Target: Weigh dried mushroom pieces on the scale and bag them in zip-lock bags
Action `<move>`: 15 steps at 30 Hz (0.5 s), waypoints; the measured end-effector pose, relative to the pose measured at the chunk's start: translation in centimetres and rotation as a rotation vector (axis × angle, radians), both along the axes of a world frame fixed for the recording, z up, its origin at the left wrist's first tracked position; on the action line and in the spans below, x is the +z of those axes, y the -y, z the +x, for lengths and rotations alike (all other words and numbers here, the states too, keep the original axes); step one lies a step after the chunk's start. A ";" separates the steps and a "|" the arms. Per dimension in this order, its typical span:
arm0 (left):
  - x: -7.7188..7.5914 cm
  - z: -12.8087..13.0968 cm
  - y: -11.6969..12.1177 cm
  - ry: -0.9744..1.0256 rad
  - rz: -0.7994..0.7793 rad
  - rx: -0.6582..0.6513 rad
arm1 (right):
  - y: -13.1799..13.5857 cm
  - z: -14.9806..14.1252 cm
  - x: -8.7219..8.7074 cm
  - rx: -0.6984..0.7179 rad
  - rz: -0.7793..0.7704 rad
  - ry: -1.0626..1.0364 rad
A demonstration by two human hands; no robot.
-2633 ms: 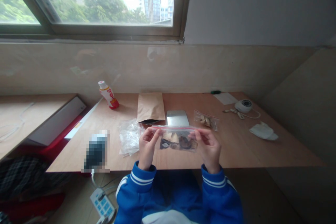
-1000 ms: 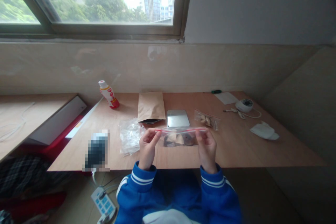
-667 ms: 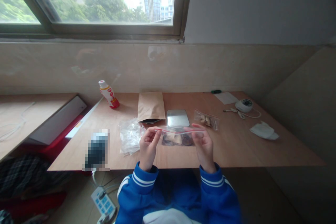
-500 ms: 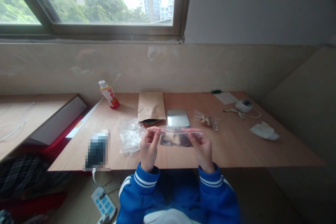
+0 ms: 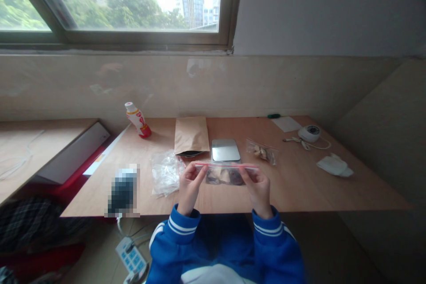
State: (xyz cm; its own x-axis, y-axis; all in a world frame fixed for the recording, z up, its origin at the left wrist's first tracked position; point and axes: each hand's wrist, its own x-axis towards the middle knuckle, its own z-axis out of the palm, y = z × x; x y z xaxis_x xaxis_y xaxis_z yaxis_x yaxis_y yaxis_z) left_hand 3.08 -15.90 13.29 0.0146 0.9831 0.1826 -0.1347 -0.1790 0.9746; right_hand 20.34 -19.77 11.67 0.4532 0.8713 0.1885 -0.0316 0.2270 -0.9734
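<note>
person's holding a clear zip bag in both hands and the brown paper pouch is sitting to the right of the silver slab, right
Not quite: the head view shows the kraft paper pouch to the left of the flat silver slab, not the right. The rest stands: the left hand and right hand hold the clear zip bag.

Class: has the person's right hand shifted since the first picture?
Yes: the right hand has moved left and slightly down, judged against the flat silver slab on the table.
</note>
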 end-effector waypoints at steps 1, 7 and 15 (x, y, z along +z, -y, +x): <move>0.1 0.0 0.0 -0.007 -0.001 0.011 | 0.0 0.0 0.1 0.000 0.002 0.003; 0.1 -0.4 0.3 -0.090 0.039 0.066 | 0.1 -0.3 0.4 -0.043 -0.015 0.009; -0.1 0.0 0.2 0.006 0.066 -0.018 | -0.2 -0.4 0.3 -0.028 0.051 -0.028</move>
State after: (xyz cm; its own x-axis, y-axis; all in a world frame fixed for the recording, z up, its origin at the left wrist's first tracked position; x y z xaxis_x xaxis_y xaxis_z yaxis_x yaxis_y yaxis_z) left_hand 3.12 -16.14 13.17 0.0307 0.9684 0.2476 -0.1443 -0.2408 0.9598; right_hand 19.97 -19.59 11.97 0.4827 0.8479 0.2192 -0.0517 0.2775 -0.9593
